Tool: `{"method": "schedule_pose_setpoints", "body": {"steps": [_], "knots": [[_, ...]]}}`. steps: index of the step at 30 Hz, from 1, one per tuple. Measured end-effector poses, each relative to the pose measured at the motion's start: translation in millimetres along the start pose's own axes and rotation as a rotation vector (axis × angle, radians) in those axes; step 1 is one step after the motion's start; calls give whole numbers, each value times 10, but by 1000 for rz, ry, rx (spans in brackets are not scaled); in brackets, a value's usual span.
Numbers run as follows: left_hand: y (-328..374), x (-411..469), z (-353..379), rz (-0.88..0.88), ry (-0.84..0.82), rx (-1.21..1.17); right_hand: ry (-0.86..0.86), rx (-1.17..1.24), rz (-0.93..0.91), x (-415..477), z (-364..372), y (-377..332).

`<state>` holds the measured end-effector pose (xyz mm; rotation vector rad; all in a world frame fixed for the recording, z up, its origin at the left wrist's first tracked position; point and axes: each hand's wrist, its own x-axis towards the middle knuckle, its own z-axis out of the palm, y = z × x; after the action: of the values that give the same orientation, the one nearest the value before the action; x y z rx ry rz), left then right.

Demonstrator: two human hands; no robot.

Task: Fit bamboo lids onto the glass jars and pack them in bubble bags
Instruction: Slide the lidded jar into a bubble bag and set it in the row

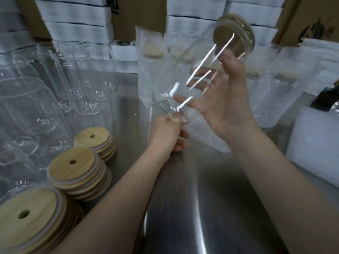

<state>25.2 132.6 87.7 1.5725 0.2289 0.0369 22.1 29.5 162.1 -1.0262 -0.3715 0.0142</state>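
Glass jar (200, 77), capped with a bamboo lid (233, 36), is tilted in the air above the surface (192, 198), lid end high and far, base pointing down. The right hand (225, 103) holds it, fingers spread along the wall and thumb up near the lid. The left hand (167, 131) pinches the thin edge of a bubble bag (207, 138) just below the jar's base.

By my reading, this jar is lidded but not yet bagged, and the base looks about to go into the bag's mouth. Several bagged jars (150, 70) stand upright at the back, so part of the batch is done. Much remains: a crowd of bare jars (88, 79) fills the left side, with three stacks of lids (73, 165) in front of them.

Motion blur smears the jar into bright streaks, so its outline and the exact lie of the fingers are hard to make out. I cannot tell whether the bag's mouth is open, or whether the jar's base has reached it. The pale stack (315, 143) at the right edge may be spare bags, and it is cut off.
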Motion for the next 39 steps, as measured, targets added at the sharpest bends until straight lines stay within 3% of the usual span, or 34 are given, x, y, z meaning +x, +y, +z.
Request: {"method": "schedule_pose_setpoints", "body": {"steps": [4,9,15,26,32,39], "knots": [[6,11,-23,5,59,-67,-33,-85,83,-31,-242,-73],[11,22,-34,44,87,-108,64,-308,-1,-18,-281,-55],[22,1,-13,118,92,-44,201,-320,-34,-18,-315,-60],[54,-72,59,312,-64,185,361,-265,-97,-10,-312,-67],[90,-116,50,174,-181,11,410,-164,-133,-16,-264,37],[112,-119,48,113,-186,-165,387,-206,-141,-22,-265,102]]}}
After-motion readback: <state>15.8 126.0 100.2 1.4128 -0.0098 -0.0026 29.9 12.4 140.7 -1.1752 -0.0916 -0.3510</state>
